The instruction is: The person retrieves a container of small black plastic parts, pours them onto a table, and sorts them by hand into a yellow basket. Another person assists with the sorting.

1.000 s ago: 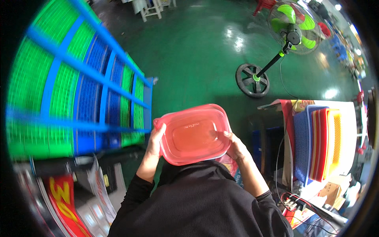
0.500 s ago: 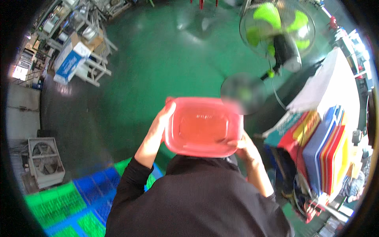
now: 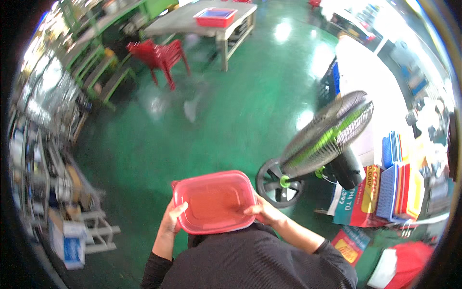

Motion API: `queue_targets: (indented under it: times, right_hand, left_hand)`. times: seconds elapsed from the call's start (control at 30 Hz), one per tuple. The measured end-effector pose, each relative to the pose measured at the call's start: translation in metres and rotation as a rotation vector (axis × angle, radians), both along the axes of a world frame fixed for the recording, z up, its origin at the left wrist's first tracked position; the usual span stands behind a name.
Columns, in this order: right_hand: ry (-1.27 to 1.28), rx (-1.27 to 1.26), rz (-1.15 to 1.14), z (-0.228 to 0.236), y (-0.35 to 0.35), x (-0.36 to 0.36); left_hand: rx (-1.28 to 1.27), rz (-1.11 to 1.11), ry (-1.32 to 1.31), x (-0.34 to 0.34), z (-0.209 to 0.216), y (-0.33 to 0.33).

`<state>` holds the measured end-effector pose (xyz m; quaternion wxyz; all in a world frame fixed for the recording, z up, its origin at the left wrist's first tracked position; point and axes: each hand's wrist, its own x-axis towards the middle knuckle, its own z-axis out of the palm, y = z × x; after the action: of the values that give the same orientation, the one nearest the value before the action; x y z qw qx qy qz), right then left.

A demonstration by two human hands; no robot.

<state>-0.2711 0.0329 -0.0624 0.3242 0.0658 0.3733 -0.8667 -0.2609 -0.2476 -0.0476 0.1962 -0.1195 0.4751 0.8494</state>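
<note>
Steadily now, a red tub held between two hands!

And it's the red tub (image 3: 215,204), rounded at the corners, up in front of the black top (image 3: 260,255), over the green floor (image 3: 226,130). Left grip (image 3: 173,217) pinches one side, thumb over the edge; right grip (image 3: 263,210) pinches the other, thumb over too, fingers mostly hidden beneath. Just beyond on the right, a floor fan (image 3: 322,144) on its black wheel-shaped base! Further right, stacked baskets (image 3: 399,192), blue, red and yellow. Far ahead, a red chair (image 3: 161,58) beside a grey surface (image 3: 175,23) bearing a red tray (image 3: 215,20).
</note>
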Motion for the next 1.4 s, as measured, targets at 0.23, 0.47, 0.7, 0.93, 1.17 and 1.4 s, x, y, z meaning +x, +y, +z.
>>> queue_targets:
  times: [0.23,0.47,0.7,0.93,1.17,1.4]
  right_hand:
    - [-0.107,0.065,-0.630,0.037,-0.057,-0.151]
    - [-0.015,0.043,-0.981,-0.004,-0.002,-0.334]
    - [0.223,0.179,-1.055,0.050,0.104,-0.491]
    - [0.163,0.373,-1.083,0.008,0.287,-0.608]
    - [-0.119,0.332,-1.694,0.024,0.491,-0.632]
    - [-0.172,0.433,-2.350,0.004,0.738,-0.472]
  left_hand:
    - [-0.023,-0.601,-0.086,-0.328,0.039,-0.005]
    - [-0.088,-1.097,-0.165,-0.581,0.007,0.107]
    - [-0.121,-0.939,-0.174,-0.737,0.007,0.218]
    - [0.036,-1.045,-0.105,-0.863,0.009,0.440]
    - [0.109,-1.216,-0.126,-0.925,0.023,0.678]
    - [0.121,-1.282,-0.154,-0.910,0.001,0.915]
